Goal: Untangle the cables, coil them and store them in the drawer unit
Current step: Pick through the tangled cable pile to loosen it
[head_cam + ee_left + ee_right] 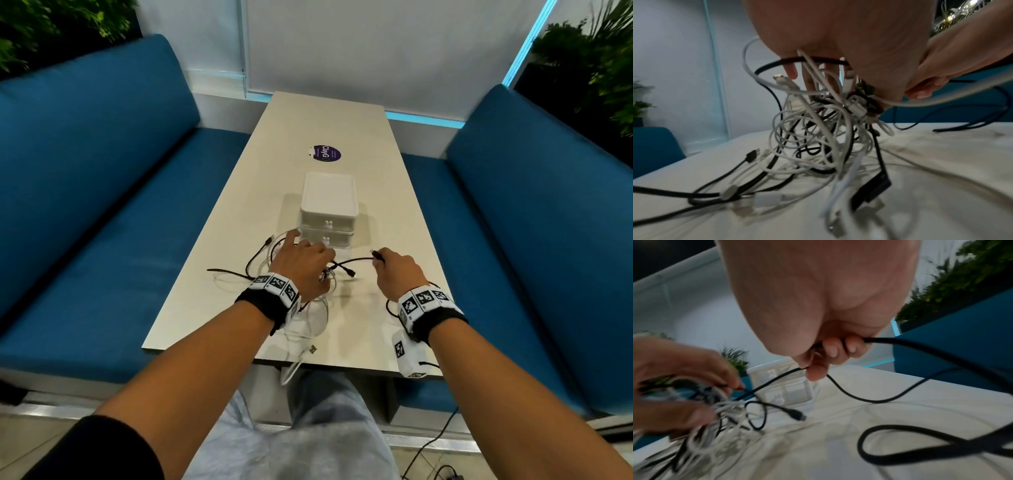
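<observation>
A tangle of white and black cables (818,138) hangs from my left hand (305,267), which grips the knot just above the table (394,212); its loose ends trail on the tabletop. My right hand (394,270) holds a thick black cable (920,350) in curled fingers, with the plug end sticking out past the knuckles (375,254). That black cable runs left toward the tangle (346,263) and loops on the table to the right (900,451). The white drawer unit (329,209) stands just beyond both hands, its drawers closed.
A purple round sticker (327,155) lies farther up the table. Blue benches (102,205) flank the table on both sides. A white cable end (294,366) hangs over the near table edge. Another black cable lies on the floor (435,445).
</observation>
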The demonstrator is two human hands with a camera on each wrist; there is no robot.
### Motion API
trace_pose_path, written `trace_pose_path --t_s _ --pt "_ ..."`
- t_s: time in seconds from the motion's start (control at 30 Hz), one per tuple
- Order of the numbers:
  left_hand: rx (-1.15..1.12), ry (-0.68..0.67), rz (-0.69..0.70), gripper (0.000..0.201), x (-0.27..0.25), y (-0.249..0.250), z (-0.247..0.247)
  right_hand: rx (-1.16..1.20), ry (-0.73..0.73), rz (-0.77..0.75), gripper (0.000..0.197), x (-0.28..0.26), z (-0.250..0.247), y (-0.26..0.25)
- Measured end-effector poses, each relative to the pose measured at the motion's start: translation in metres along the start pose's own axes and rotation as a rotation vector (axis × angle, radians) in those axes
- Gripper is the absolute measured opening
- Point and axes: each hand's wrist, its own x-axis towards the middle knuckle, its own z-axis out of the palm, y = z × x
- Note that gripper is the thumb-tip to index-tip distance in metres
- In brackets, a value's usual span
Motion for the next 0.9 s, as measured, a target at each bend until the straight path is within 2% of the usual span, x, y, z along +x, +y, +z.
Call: trace_pose_path --t_s 0.07,0.17,0.27,0.37,0.57,0.77,0.9 --pt "-0.020 0.006 0.006 0.028 0.003 0.006 -0.003 0.007 0.007 -0.103 0.034 -0.005 0.005 -0.016" --pt "-0.082 0.035 0.010 0.028 0.004 0.007 0.002 0.055 -0.053 -0.280 0.034 -0.009 0.017 -0.036" --pt "-0.127 0.070 0.031 0.031 -0.001 -0.003 0.004 0.152 -0.102 -0.241 0.035 -0.007 0.026 -0.043" --pt "-0.147 0.085 0.025 0.031 -0.007 -0.011 0.004 0.199 -0.076 -0.255 0.038 -0.008 0.029 -0.043" --pt "-0.133 0.086 0.007 0.038 -0.012 -0.022 0.000 0.212 -0.043 -0.277 0.017 -0.006 0.028 -0.046" --pt "0.041 0.034 0.054 0.030 -0.011 -0.013 -0.005 0.013 -0.096 -0.223 0.017 -0.003 0.030 -0.048" --pt "0.138 -0.055 0.028 0.033 -0.008 0.001 -0.006 -0.070 -0.118 -0.272 0.023 -0.002 0.031 -0.048"
